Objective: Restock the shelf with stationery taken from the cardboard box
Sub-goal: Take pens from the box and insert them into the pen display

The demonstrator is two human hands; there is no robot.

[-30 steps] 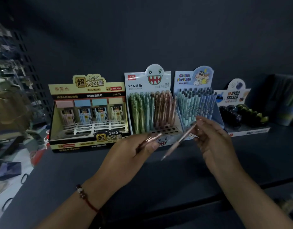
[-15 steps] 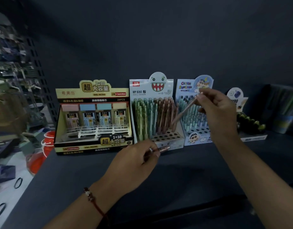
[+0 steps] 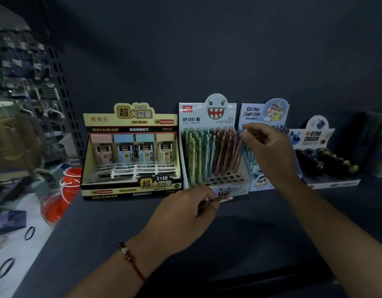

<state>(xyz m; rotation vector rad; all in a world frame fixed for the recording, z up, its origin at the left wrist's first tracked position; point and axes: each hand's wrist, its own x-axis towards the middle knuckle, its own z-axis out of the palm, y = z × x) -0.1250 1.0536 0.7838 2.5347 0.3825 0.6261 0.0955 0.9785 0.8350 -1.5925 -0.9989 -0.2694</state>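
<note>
Over the monster-face display box (image 3: 216,147), her right hand (image 3: 269,151) pinches a pink pencil (image 3: 237,155), tip nearing a hole; left hand (image 3: 185,214) grips spare pencils (image 3: 223,200); a tilted entry could jam or topple neighbours.

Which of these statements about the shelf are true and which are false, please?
1. The right hand pinches a pink pencil at the monster-face display box. True.
2. The left hand is empty. False: it holds spare pencils.
3. The yellow lead-refill box stands left of the monster-face box. True.
4. The gyro eraser box stands at the far left. False: it is at the right.
5. All holes in the monster-face box are filled. False: front holes are open.
</note>
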